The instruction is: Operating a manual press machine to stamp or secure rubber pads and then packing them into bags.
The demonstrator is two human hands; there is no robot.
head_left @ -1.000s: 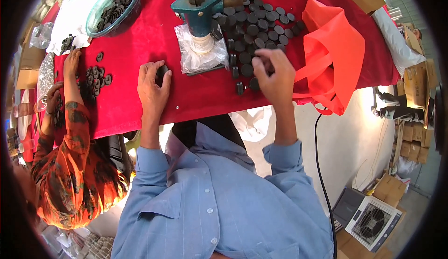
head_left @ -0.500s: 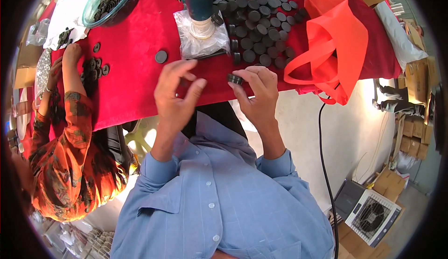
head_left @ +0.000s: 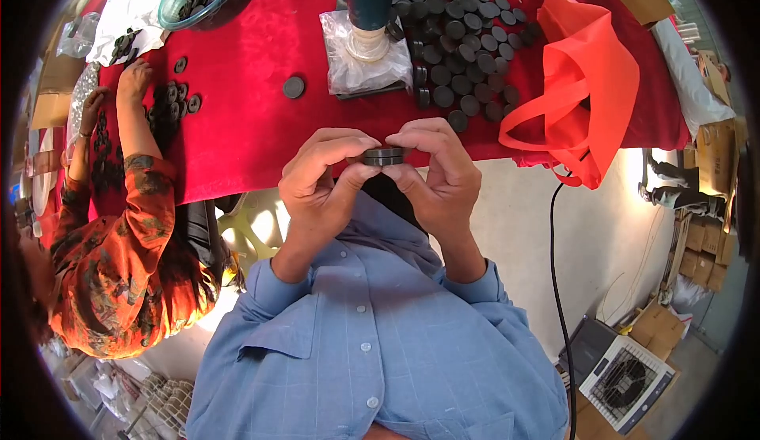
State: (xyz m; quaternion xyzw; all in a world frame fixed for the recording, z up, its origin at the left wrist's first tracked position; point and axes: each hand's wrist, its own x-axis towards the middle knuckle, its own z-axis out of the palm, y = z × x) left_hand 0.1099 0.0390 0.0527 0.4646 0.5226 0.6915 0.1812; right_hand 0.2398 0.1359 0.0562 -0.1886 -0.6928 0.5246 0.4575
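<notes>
Quantities: one dark round piece (head_left: 383,156) is held, with a seam running around its edge. One dark disc (head_left: 294,87) lies alone on the red cloth-covered surface (head_left: 245,135), left of the press. One teal press (head_left: 372,0) stands at the far side; beneath its head is one plastic-wrapped base (head_left: 342,64). One pile of dark discs (head_left: 475,52) lies right of the press; its pieces overlap too much for an exact count. One orange-red bag (head_left: 606,76) lies right of the pile. One bowl (head_left: 168,14) at the far left contains dark pieces, not countable. One co-worker at the left has two hands (head_left: 134,82) in view, near a group of dark ringed pieces (head_left: 176,101).

Hand pose: the left hand (head_left: 321,175) and the right hand (head_left: 438,177) face each other at the front edge of the surface. Both forearms rise from below and converge toward the piece. On each hand, the index finger is bent over the top and the thumb is set below. The fingers of both hands are narrow, pinching the same piece from its left and right ends. The piece is level, edge toward the viewer, between the two hands.
</notes>
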